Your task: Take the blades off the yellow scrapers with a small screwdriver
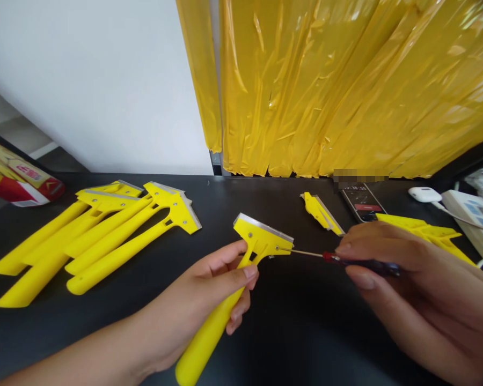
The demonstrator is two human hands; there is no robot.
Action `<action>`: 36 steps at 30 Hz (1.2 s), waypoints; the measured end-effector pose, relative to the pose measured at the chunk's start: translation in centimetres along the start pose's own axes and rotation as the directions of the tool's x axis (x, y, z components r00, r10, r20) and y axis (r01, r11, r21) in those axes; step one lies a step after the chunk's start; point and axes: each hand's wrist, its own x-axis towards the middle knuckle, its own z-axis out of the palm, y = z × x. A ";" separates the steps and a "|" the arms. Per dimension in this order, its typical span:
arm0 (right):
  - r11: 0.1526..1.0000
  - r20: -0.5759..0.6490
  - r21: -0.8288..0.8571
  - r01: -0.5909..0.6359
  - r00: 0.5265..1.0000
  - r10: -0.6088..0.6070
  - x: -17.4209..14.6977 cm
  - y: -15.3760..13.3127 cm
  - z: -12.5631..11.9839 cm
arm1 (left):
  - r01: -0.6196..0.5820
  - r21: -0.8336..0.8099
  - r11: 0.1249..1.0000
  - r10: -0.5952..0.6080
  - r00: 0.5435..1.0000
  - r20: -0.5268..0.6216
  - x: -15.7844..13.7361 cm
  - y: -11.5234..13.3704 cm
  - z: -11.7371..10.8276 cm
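My left hand (pixel 221 284) is wrapped round the neck of a yellow scraper (pixel 209 335), its bladed head tilted up and away from me. Two screws show on that head. In my right hand (pixel 406 289) is a small screwdriver (pixel 338 259) with a dark handle and a red collar, pinched between thumb and fingers. Its thin shaft points left, and the tip meets the scraper head at the right-hand screw. Beyond the right hand lies a loose yellow scraper head piece (pixel 320 212) with a metal edge.
Several yellow scrapers (pixel 116 260) lie overlapping at left, beside a red and yellow package (pixel 22 174). At right are a phone (pixel 364 201), more yellow scraper parts (pixel 422 230), a white earphone case (pixel 424 194) and a power strip (pixel 473 214). Yellow plastic sheeting (pixel 326 91) hangs behind the dark table.
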 end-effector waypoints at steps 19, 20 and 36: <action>0.962 0.151 -0.274 -0.001 0.987 0.044 0.5 -0.3 -0.6 | 0.041 -0.062 0.997 -0.041 0.999 0.007 0.6 -0.5 -0.3; 0.964 0.149 -0.266 -0.014 0.987 0.056 0.5 -0.5 -0.7 | 0.044 -0.060 0.997 -0.044 0.999 0.015 0.6 -0.5 -0.3; 0.959 0.091 -0.282 0.012 0.996 0.015 4.4 -2.3 -0.7 | 0.030 0.081 0.996 -0.034 0.998 0.044 0.9 -0.4 -0.2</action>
